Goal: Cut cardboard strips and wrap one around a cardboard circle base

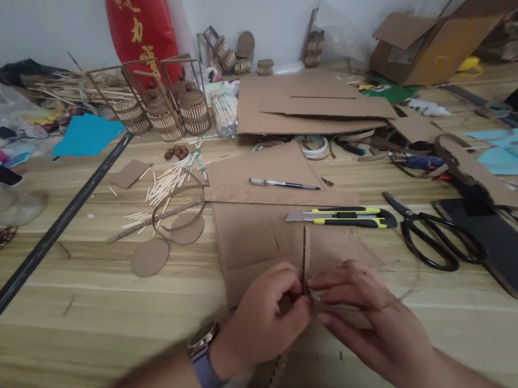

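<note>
Dish (178,161) of apparent beads (176,152) beyond hands (268,316)

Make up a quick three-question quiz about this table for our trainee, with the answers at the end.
1. Fill in: the left hand pinches a narrow ____.
2. True or false: in the picture, the scissors lie right of the utility knife.
3. What lies on the cardboard sheet just beyond the knife? A, a spoon; B, a pen; C, a brush.

Key: 1, strip; 2, true; 3, B.
</note>
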{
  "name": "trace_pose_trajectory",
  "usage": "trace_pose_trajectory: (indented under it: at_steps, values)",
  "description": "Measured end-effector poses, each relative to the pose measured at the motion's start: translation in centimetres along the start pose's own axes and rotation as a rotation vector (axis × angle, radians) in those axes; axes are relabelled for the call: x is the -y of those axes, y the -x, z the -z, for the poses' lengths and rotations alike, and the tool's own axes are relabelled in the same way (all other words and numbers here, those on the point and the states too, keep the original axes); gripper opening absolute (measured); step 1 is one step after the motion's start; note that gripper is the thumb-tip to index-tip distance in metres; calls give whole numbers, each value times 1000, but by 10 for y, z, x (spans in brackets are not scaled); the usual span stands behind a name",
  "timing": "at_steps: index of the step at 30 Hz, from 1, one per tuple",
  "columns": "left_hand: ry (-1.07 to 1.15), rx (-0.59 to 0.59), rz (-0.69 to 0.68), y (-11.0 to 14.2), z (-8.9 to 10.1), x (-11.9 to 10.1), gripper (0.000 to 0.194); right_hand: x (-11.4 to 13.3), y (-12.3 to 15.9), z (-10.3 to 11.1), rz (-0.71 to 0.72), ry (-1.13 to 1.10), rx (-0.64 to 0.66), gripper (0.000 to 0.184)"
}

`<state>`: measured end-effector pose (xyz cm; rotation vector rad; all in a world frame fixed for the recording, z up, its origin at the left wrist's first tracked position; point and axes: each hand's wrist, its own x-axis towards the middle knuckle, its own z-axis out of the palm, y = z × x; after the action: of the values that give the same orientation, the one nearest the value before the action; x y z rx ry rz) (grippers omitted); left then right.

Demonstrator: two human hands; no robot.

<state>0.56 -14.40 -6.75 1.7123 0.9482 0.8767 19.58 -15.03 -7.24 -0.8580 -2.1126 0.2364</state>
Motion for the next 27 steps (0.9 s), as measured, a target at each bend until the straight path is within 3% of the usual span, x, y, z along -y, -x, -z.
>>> trace_pose_trajectory:
  at_steps: [4, 12, 18, 24, 27]
  values:
    - [-9, -6, -21, 0, -1, -1, 17, -2, 0, -2, 26, -30, 2, 18]
    - [-22, 37, -39, 2, 0, -4, 17, -1, 3, 2, -52, -43, 9, 18]
    - [31, 78, -96, 3, 1, -2, 19, 2, -1, 5, -199, -153, -46, 11]
    - [34, 32, 23, 2, 2, 0, 22, 2, 7, 2, -75, -90, -38, 16]
    - [18, 4, 5, 1, 1, 2, 19, 1, 6, 0, -49, -57, -20, 14]
